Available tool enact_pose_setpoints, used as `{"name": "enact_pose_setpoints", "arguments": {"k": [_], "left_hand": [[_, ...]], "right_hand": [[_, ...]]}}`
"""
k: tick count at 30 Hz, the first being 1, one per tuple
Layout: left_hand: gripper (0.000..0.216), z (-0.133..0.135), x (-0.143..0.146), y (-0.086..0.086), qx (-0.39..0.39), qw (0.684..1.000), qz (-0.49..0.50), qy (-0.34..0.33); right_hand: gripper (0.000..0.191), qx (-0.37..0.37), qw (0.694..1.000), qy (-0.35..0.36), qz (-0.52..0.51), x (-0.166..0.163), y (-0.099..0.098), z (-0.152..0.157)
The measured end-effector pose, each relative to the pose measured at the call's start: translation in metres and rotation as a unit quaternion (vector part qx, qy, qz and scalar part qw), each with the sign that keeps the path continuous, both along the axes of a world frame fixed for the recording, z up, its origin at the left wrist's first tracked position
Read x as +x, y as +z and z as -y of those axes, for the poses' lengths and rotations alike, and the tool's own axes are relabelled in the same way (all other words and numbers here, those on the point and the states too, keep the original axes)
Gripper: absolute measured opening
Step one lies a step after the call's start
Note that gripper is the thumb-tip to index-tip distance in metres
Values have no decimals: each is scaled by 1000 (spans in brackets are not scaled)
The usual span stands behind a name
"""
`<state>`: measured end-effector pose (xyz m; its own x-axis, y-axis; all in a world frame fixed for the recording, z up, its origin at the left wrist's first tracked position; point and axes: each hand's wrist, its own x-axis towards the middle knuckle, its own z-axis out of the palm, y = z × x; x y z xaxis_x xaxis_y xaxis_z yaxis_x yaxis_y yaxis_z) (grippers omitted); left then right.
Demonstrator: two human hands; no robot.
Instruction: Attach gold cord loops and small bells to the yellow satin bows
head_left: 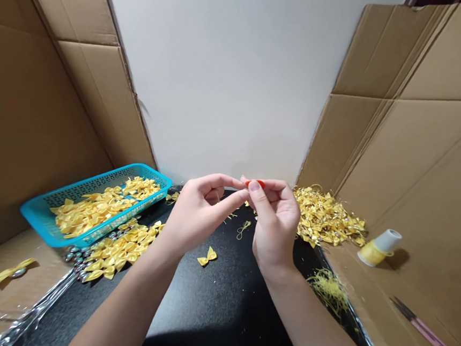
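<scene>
My left hand (201, 208) and my right hand (277, 220) meet fingertip to fingertip above the far part of the black work surface (203, 300). Thumb and index finger of each hand are pinched together. A small red piece (255, 184) shows at the right thumb and index finger; whether it is held or worn on the finger I cannot tell. What the left fingertips pinch is hidden. Below and between the hands lies a single yellow ribbon bow (207, 256). A loose loop of thin yellow thread (243, 228) is beside the right hand.
A blue basket (35, 215) of yellow bows stands left, with more bows (122, 252) and silvery beads before it. At right are a heap of bows (327, 216), thread scraps (328, 290), a thread spool (379, 248) and pink-handled scissors (434, 339). Cardboard walls (417, 157) flank the surface.
</scene>
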<state>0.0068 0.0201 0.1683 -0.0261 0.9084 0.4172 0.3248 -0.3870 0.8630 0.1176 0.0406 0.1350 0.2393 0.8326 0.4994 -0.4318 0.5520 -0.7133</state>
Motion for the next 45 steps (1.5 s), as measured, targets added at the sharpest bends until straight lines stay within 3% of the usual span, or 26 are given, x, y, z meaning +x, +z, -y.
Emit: {"name": "enact_pose_setpoints", "arguments": {"k": [8, 12, 14, 20, 25, 34, 45], "left_hand": [[23, -13, -21, -1, -56, 981, 156, -96], [17, -14, -22, -2, -36, 982, 166, -87], [14, -13, -22, -1, -9, 982, 169, -82], [9, -9, -18, -1, 167, 980, 100, -33], [11, -12, -20, -7, 254, 965, 12, -60], [15, -21, -33, -9, 244, 954, -18, -172], [11, -24, -31, -12, 221, 957, -12, -188]], "right_hand": [[21, -107, 988, 85, -75, 16, 10, -4], [29, -162, 972, 166, -44, 20, 9, -6], [32, -174, 969, 173, -17, 20, 7, -7], [21, -127, 986, 96, 49, 18, 3, -5], [17, -142, 981, 98, 91, 20, 4, -2], [14, -191, 960, 165, 119, 23, 11, -2], [16, -195, 958, 176, 113, 23, 12, -1]]}}
